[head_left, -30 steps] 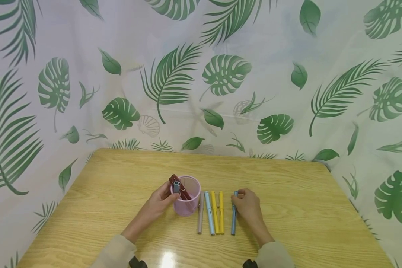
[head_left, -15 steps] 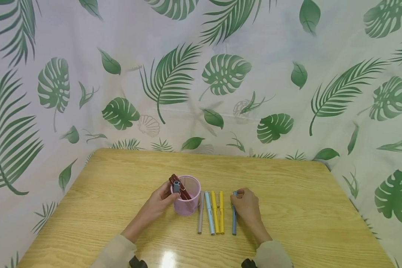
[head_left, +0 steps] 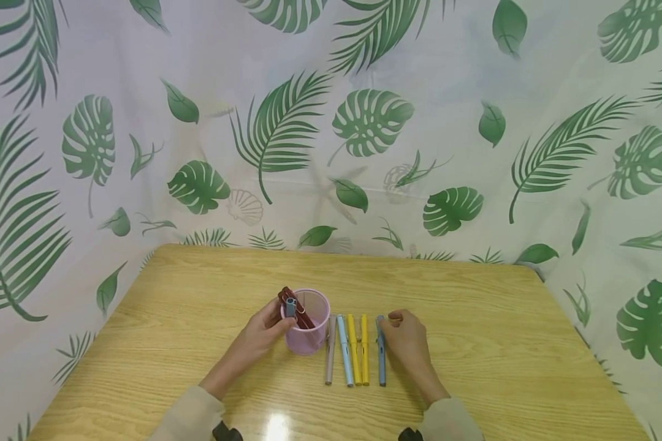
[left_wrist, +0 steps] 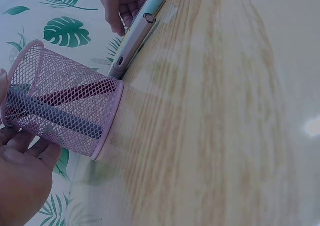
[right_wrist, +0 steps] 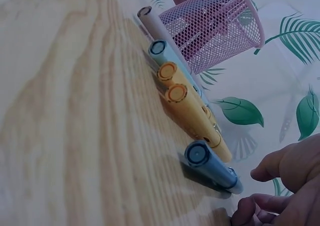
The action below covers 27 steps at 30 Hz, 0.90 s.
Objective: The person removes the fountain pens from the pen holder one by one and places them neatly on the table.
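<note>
My left hand (head_left: 263, 331) grips the pink mesh pen cup (head_left: 304, 343), thumb at the rim and fingers around its side. Leaning in the cup are dark red pens (head_left: 303, 313) and a blue-grey pen (head_left: 290, 307). A dark blue pen (head_left: 382, 361) lies on the table beside my right hand (head_left: 410, 343). In the right wrist view, thumb and fingers (right_wrist: 270, 168) stand apart just past this pen's far end, with nothing between them.
Between the cup and the dark blue pen lie a grey-brown pen (head_left: 330, 355), a light blue pen (head_left: 345, 355) and two yellow pens (head_left: 365, 355), roughly parallel. All rest on a wooden table (head_left: 502, 343) before a leaf-print cloth (head_left: 309, 233).
The dark blue pen has shifted slightly left, nearer the yellow pens, and the right hand's fingers have come off it. My left hand and the cup have stayed put.
</note>
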Each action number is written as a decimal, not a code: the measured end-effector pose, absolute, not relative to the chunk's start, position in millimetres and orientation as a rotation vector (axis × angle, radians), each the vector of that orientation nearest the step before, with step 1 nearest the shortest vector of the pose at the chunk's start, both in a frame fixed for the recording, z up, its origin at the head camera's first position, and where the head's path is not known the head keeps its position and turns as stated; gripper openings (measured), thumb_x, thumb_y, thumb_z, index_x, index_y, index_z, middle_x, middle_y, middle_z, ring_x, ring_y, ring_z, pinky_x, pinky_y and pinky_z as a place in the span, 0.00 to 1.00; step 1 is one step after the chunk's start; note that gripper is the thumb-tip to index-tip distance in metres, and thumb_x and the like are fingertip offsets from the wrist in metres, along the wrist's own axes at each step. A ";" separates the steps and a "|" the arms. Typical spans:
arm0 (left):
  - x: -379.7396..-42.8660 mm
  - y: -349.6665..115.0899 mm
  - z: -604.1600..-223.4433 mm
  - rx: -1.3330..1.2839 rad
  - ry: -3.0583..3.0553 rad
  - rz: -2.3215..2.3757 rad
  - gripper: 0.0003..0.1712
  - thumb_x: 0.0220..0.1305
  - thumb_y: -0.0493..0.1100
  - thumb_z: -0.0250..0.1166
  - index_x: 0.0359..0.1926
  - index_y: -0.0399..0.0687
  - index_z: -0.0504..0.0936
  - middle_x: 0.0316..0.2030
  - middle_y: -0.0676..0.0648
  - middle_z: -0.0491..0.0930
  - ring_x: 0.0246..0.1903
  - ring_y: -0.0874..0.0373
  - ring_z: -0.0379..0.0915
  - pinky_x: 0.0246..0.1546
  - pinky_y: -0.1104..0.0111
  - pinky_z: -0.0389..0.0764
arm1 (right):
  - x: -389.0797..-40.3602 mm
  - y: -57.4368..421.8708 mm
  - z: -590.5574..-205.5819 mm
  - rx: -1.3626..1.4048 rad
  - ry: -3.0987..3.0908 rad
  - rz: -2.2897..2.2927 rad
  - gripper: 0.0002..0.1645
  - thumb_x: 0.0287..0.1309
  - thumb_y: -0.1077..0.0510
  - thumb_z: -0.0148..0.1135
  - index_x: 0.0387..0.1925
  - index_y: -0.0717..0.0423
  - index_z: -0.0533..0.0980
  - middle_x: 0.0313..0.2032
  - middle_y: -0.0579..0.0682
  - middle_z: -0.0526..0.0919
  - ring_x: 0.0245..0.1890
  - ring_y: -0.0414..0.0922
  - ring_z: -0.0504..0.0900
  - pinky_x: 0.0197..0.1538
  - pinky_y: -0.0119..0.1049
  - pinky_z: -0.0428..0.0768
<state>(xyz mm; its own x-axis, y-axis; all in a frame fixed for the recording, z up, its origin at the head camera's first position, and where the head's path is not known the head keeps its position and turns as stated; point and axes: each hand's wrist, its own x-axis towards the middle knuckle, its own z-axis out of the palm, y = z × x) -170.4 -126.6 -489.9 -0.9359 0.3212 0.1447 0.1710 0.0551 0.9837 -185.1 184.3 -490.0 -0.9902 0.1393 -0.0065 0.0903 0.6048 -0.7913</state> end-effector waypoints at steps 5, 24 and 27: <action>-170.2 -126.2 -489.2 0.493 2.196 2.016 0.39 0.78 0.42 0.60 0.80 0.36 0.53 0.74 0.33 0.62 0.74 0.40 0.58 0.73 0.56 0.64 | -185.5 181.9 -487.1 -0.177 -2.733 1.358 0.23 0.70 0.56 0.60 0.56 0.70 0.78 0.48 0.65 0.84 0.50 0.60 0.83 0.52 0.55 0.84; -170.9 -127.4 -489.4 0.490 2.179 2.016 0.39 0.78 0.41 0.60 0.81 0.37 0.53 0.75 0.35 0.62 0.74 0.42 0.58 0.73 0.56 0.64 | -194.1 154.5 -456.3 0.137 -2.593 1.513 0.18 0.70 0.59 0.62 0.55 0.67 0.81 0.46 0.57 0.85 0.46 0.52 0.82 0.50 0.43 0.84; -171.1 -127.2 -489.8 0.483 2.177 2.022 0.39 0.78 0.41 0.60 0.81 0.37 0.53 0.75 0.34 0.62 0.74 0.41 0.58 0.73 0.56 0.64 | -194.7 149.8 -451.9 0.231 -2.563 1.542 0.17 0.69 0.60 0.64 0.54 0.66 0.81 0.46 0.57 0.86 0.46 0.51 0.82 0.51 0.43 0.83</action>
